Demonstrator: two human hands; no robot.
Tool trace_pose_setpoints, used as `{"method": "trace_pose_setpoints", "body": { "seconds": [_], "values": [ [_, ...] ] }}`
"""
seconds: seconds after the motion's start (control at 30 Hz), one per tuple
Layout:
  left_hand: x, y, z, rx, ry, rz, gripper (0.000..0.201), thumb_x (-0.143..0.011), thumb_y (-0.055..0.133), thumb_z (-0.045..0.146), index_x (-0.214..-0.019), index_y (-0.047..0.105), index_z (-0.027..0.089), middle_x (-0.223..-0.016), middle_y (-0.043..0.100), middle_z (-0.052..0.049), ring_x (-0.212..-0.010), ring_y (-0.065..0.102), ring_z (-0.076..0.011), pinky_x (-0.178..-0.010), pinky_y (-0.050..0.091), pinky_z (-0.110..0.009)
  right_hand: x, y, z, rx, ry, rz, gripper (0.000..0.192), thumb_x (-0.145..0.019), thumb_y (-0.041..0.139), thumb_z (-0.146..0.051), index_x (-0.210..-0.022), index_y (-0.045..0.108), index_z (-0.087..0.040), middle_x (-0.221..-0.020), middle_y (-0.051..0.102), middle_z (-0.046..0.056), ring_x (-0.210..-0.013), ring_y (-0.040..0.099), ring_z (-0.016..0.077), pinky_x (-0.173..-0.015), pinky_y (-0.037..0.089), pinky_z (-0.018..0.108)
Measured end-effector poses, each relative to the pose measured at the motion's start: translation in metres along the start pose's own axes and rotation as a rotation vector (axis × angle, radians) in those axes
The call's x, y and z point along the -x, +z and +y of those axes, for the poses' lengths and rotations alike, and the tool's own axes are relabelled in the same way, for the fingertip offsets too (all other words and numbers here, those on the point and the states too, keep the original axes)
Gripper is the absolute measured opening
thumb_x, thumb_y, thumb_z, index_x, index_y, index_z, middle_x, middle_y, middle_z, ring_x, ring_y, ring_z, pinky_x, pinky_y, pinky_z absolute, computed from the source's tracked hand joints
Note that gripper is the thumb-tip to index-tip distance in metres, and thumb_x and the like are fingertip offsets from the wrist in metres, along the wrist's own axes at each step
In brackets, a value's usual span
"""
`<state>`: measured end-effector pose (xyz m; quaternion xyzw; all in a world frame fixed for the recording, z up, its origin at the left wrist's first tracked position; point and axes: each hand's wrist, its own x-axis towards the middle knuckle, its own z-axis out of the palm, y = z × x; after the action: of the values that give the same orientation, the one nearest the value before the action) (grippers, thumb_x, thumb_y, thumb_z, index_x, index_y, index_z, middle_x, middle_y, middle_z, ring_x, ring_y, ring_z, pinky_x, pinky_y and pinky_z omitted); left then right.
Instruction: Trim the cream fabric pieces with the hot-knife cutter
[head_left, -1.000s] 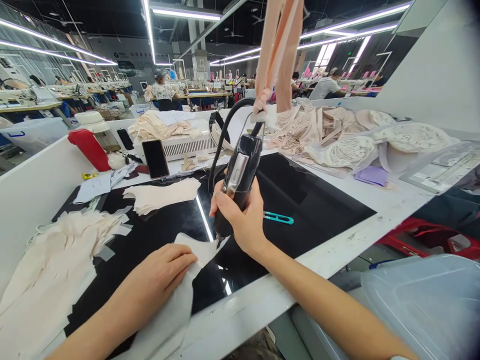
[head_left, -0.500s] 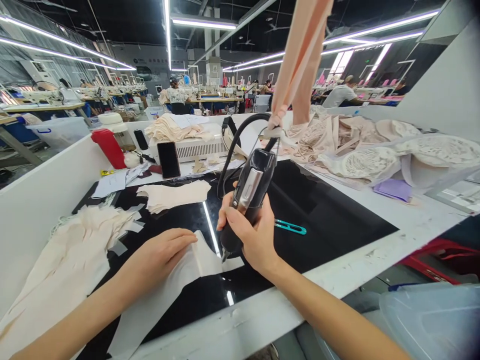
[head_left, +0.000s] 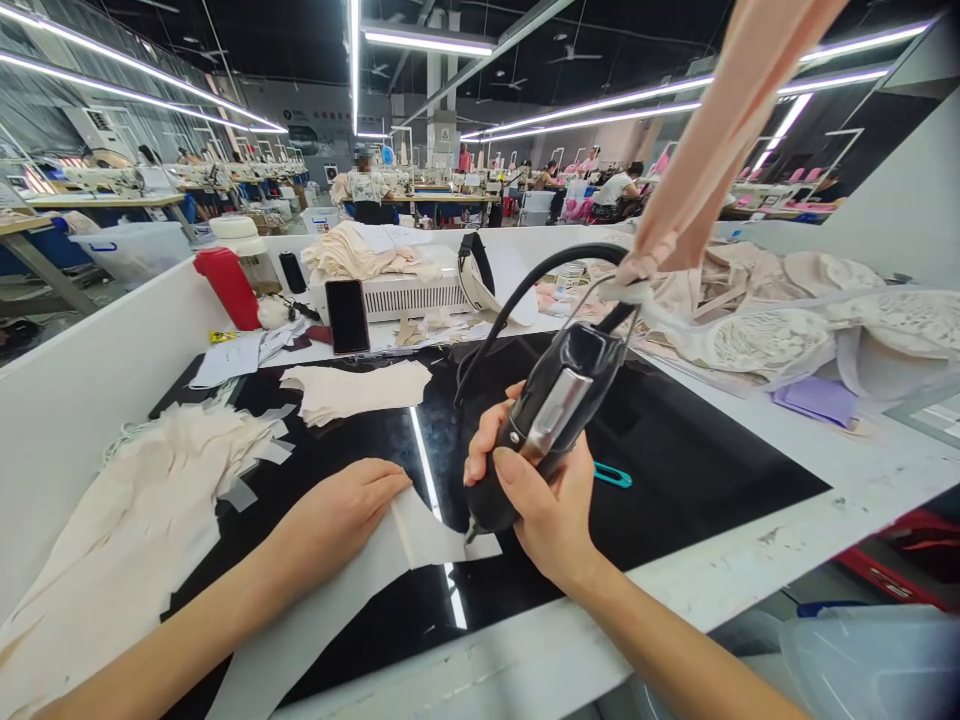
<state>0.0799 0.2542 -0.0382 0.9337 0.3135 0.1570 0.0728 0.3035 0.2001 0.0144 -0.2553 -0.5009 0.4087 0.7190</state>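
My right hand [head_left: 540,490] is wrapped round a black corded hand tool [head_left: 551,400] with a silver panel and a thin pointed metal tip. The tool leans, and its tip meets a white fabric piece [head_left: 360,570] near that piece's right end. A strip of pink cloth [head_left: 712,180] tied to the tool's top runs up out of view. Flat on the same fabric lies my left hand [head_left: 352,510], fingers together and stretched out, pressing it against the black glossy board [head_left: 675,440]. Just right of my right hand are teal thread snips [head_left: 613,474], partly hidden.
Cream fabric pieces are piled at left [head_left: 135,500], and a small cream stack [head_left: 360,388] lies behind my left hand. A phone [head_left: 347,316] stands at the back. Lace bra parts [head_left: 772,335] heap at right. Low white walls [head_left: 97,330] edge the table.
The view has shifted, so my right hand and the tool appear further right, with the tool leaning more. Its tip still touches the white fabric's right end; my left hand stays flat on it.
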Motion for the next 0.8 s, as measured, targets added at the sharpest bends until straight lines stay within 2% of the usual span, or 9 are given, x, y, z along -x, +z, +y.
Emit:
{"method": "trace_pose_setpoints", "body": {
  "seconds": [0.27,0.43,0.6,0.8],
  "values": [
    [0.008,0.002,0.000,-0.017,0.052,0.034,0.035,-0.103,0.043,0.008,-0.125,0.067,0.019,-0.128,0.069,-0.009,-0.114,0.069,-0.0209,-0.099,0.061,-0.035,0.004,-0.006,0.001,-0.006,-0.005,0.016,0.037,-0.088,0.078,-0.034,-0.117,0.055,-0.030,-0.087,0.063,-0.004,-0.062,0.063,0.0114,-0.058,0.054,0.029],
    [0.011,0.007,0.000,-0.014,0.091,0.067,0.032,-0.103,0.045,0.008,-0.127,0.065,0.016,-0.127,0.069,-0.010,-0.114,0.069,-0.0209,-0.099,0.061,-0.035,0.001,-0.005,0.000,-0.002,0.008,0.016,0.035,-0.089,0.077,-0.033,-0.117,0.056,-0.029,-0.086,0.063,-0.005,-0.062,0.063,0.0105,-0.058,0.055,0.028],
    [0.012,0.014,-0.001,-0.014,0.092,0.077,0.035,-0.100,0.047,0.003,-0.127,0.064,0.016,-0.128,0.068,-0.008,-0.116,0.067,-0.0211,-0.102,0.059,-0.032,-0.017,0.007,0.006,-0.003,-0.027,0.057,0.036,-0.087,0.078,-0.033,-0.116,0.057,-0.028,-0.085,0.063,-0.005,-0.061,0.062,0.0101,-0.057,0.054,0.027],
    [0.013,0.015,0.003,0.053,0.079,0.061,0.037,-0.100,0.046,0.001,-0.129,0.061,0.019,-0.128,0.066,-0.006,-0.118,0.065,-0.0188,-0.106,0.055,-0.030,-0.042,0.027,0.031,0.004,-0.062,0.100,0.030,-0.087,0.076,-0.029,-0.109,0.056,-0.026,-0.083,0.064,-0.006,-0.060,0.061,0.0098,-0.057,0.054,0.027]
  ]
}}
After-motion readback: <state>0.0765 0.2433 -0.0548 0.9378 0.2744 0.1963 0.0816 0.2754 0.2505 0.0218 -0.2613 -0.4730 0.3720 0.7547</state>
